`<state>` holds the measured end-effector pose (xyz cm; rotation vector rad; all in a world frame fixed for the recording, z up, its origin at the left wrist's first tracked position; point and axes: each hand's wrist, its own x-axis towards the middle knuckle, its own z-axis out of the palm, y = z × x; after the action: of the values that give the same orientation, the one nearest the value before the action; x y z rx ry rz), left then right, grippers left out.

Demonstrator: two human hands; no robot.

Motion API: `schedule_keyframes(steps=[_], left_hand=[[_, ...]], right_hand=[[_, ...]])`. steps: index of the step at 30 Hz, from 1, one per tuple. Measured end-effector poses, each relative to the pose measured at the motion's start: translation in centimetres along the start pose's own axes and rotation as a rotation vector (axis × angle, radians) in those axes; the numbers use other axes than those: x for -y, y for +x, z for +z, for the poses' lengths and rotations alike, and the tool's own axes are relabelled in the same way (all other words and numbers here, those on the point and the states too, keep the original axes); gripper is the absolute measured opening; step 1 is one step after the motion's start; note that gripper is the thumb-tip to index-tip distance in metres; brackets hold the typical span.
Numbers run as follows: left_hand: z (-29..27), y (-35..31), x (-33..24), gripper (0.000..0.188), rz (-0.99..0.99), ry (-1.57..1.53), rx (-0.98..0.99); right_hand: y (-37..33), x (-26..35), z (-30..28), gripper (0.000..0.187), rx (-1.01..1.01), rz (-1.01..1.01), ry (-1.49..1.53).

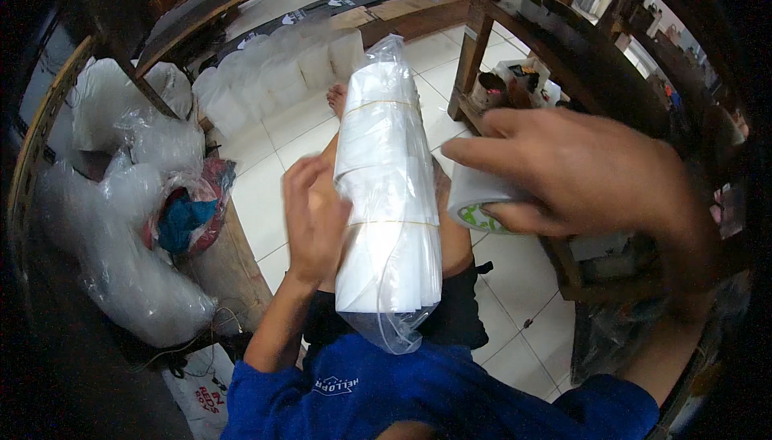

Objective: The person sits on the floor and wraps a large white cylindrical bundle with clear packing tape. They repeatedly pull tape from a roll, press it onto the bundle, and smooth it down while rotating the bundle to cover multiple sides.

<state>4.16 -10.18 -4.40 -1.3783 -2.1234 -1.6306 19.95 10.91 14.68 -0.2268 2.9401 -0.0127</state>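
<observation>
A long bundle of folded white plastic sheets or bags [386, 167] lies lengthwise over my lap, inside a clear plastic sleeve whose loose ends stick out. Two thin tan bands, like rubber bands, circle it. My right hand [563, 171], slightly blurred, grips a roll of clear tape [482, 199] with a green and white core, held to the right of the bundle and apart from it. Beside the bundle's left edge is my left hand [310, 219], fingers loosely bent and thumb apart, holding nothing visible. Whether it touches the sleeve I cannot tell.
Clear plastic packs [121, 223] pile up at left, around a red and teal bundle [189, 219]. Several whitish translucent packs [273, 74] stand in a row ahead on the tiled floor [297, 139]. A dark wooden shelf [563, 46] rises at right.
</observation>
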Motion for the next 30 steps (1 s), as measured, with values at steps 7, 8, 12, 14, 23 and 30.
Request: schedule_keyframes(steps=[7,8,12,14,23,30], left_hand=[[-2.1,-1.5,-9.4,0.061,0.319,0.264,0.542],[-1.8,-1.6,-9.7,0.065,0.352,0.281,0.579],[-0.3,-1.9,-10.3,0.074,0.418,0.251,0.754],[0.1,-2.6,-10.5,0.076,0.45,0.264,0.808],[0.9,-3.3,-10.1,0.049,0.765,0.546,0.911],[-1.9,-5.0,-9.0,0.084,0.407,0.296,0.334]], right_hand=[[1.3,0.8,-1.6,0.058,0.123,0.079,-0.046],[1.4,0.7,-1.4,0.058,0.119,0.053,-0.036],[0.2,-0.5,0.5,0.049,0.056,-0.022,-0.038],[-0.5,-1.6,1.9,0.047,-0.005,-0.08,0.008],[-1.3,-3.0,4.4,0.055,-0.087,-0.142,0.158],[-1.0,-2.5,3.6,0.058,-0.155,-0.17,0.02]])
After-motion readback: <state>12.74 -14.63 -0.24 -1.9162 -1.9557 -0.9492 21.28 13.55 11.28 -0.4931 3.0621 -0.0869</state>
